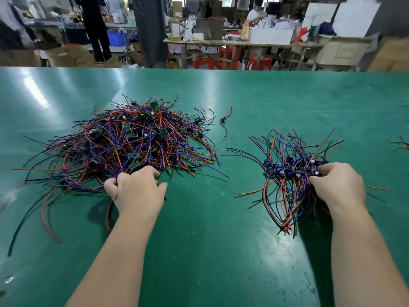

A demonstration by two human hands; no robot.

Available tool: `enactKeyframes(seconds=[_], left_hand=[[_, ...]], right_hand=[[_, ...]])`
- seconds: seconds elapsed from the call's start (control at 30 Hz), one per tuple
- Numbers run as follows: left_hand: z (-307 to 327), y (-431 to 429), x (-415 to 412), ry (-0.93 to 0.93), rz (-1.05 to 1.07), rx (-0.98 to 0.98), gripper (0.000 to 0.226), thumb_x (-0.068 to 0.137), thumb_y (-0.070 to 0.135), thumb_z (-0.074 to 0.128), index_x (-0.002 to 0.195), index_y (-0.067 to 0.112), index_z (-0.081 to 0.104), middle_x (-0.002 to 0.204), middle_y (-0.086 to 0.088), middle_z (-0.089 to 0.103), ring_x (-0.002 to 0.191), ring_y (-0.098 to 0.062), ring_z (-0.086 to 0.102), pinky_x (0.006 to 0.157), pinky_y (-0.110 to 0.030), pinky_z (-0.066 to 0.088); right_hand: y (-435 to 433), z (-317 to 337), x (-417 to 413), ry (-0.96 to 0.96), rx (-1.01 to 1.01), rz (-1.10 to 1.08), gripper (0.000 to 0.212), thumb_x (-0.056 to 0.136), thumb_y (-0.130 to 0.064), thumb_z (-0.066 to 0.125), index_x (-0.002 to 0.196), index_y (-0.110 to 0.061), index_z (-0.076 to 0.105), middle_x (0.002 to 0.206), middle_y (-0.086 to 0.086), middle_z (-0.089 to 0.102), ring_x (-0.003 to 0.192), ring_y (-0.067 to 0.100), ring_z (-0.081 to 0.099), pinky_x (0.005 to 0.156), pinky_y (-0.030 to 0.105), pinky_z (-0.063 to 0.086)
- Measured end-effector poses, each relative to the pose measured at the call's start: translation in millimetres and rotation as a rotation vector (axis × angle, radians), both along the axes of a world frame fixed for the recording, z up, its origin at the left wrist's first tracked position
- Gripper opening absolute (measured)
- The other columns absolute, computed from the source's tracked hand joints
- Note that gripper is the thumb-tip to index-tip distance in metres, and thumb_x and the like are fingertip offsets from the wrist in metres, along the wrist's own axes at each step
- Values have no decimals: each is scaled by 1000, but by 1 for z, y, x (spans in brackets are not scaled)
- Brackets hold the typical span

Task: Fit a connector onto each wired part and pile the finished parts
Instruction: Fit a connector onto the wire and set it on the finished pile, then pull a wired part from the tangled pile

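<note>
Wires in red, blue and black cover two patches of the green table (210, 229). On the left lies a large tangled heap (132, 140) of small green circuit boards with loose leads. On the right, well apart from it, is a smaller pile (292, 171) whose parts are bunched in a row, each with a dark blue block where its wires meet. The left hand (137, 189) rests palm down at the near edge of the heap. Its fingers are bent into the tangle, the outer ones curled round a few blue strands, and the thumb sticks out free over the table. The right hand (338, 185) grips the right end of the smaller pile, fingers curled over the blue blocks and thumb beneath among the leads. A stray wired part (224, 119) lies alone on the table beyond the gap between the two piles. More wire ends (401, 145) show at the right edge. Past the table stand cluttered benches, red stools (203, 63) and cardboard boxes, all blurred.
</note>
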State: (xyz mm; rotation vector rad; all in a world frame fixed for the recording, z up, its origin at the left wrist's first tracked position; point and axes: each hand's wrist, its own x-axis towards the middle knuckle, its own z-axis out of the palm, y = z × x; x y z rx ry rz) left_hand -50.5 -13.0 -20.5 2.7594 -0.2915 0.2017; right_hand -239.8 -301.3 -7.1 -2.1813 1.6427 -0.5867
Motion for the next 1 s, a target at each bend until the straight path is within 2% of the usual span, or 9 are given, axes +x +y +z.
enactKeyframes(seconds=[0.1, 0.3, 0.4, 0.5, 0.6, 0.7, 0.8, 0.9, 1.0], left_hand=[[-2, -2, 3, 7, 31, -17, 22, 89, 41, 61, 109, 35, 63, 76, 10, 66, 116, -24, 42, 104, -45, 14], [-5, -2, 4, -27, 59, 76, 24, 86, 46, 61, 109, 37, 64, 99, 6, 66, 120, -29, 37, 109, -51, 6], [-5, 0, 7, -39, 62, 47, 24, 86, 47, 63, 107, 36, 64, 95, 5, 68, 120, -27, 37, 107, -50, 4], [-5, 3, 12, -52, 20, -46, 20, 88, 37, 64, 107, 32, 64, 85, 10, 69, 109, -23, 51, 101, -43, 21], [-8, 3, 15, -72, -95, -300, 17, 85, 26, 69, 100, 18, 66, 77, 6, 69, 86, -23, 63, 86, -38, 46], [-4, -1, 10, -164, -96, -484, 31, 83, 29, 71, 106, 11, 59, 67, 4, 63, 72, -21, 58, 68, -31, 44], [0, 0, 13, -98, 32, -476, 48, 86, 35, 65, 123, 7, 50, 71, -2, 60, 71, -25, 57, 65, -31, 43], [1, 6, 16, -28, 40, -277, 14, 88, 28, 63, 93, 15, 64, 61, -5, 60, 62, -27, 60, 59, -33, 51], [3, 10, 17, 21, 56, -220, 20, 86, 22, 63, 68, 15, 61, 59, -9, 63, 54, -24, 57, 51, -28, 45]], right_hand=[[2, -1, 3, -76, -29, 32, 29, 80, -14, 67, 109, -16, 70, 104, 14, 70, 100, 34, 61, 84, 37, 50], [-7, -3, 5, -260, -57, -27, 11, 79, -17, 73, 87, -10, 72, 88, 14, 71, 88, 32, 64, 78, 34, 49], [-9, -1, 2, -311, -117, -100, 7, 78, -11, 70, 85, -10, 72, 86, 15, 70, 87, 34, 63, 77, 33, 47], [-10, -3, 1, -201, -57, -71, 15, 79, -7, 66, 92, -8, 75, 93, 18, 70, 94, 36, 61, 79, 33, 48], [0, 1, 3, -180, -69, 0, 22, 80, -7, 61, 98, -7, 74, 98, 19, 71, 97, 37, 61, 82, 36, 48], [16, 10, 8, -307, -182, 64, 22, 81, -8, 58, 96, -8, 74, 94, 16, 72, 91, 33, 62, 82, 31, 46], [34, 14, 15, -374, -222, 165, 21, 81, -9, 59, 94, -11, 75, 89, 10, 71, 79, 22, 56, 76, 23, 38], [49, 14, 21, -380, -216, 260, 18, 82, -10, 60, 92, -13, 75, 87, 4, 70, 77, 14, 54, 75, 19, 36], [59, 14, 26, -397, -210, 333, 17, 82, -9, 61, 91, -13, 75, 81, -2, 67, 76, 13, 57, 75, 19, 37]])
